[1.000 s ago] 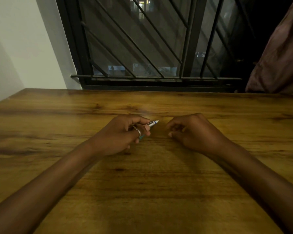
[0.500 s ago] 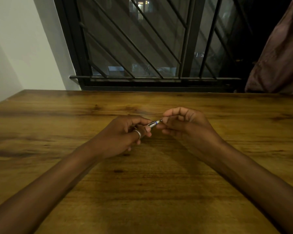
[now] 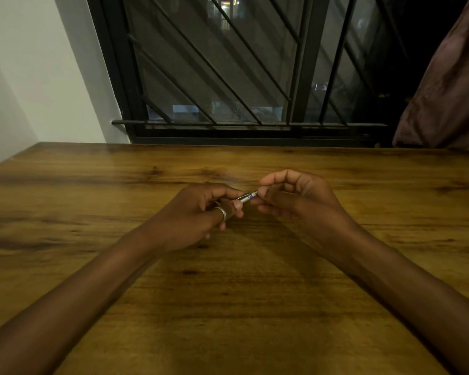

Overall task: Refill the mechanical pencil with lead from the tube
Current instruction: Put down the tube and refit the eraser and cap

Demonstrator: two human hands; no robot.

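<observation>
A thin silver mechanical pencil (image 3: 246, 197) with a blue ring near its end lies between my two hands, just above the wooden table (image 3: 228, 293). My left hand (image 3: 201, 215), which wears a silver ring, is closed around the pencil's body, and most of the barrel is hidden inside it. My right hand (image 3: 295, 196) pinches the pencil's exposed end between thumb and fingertips. I see no lead tube; whether the right hand holds anything else is hidden.
A dark barred window (image 3: 228, 77) runs along the table's far edge. A white wall (image 3: 25, 77) stands at the left. Brownish-purple cloth (image 3: 450, 90) hangs at the far right.
My right hand has lifted off the table and moved left to the pencil's end, where it now pinches the tip. My left hand has kept its hold on the pencil.
</observation>
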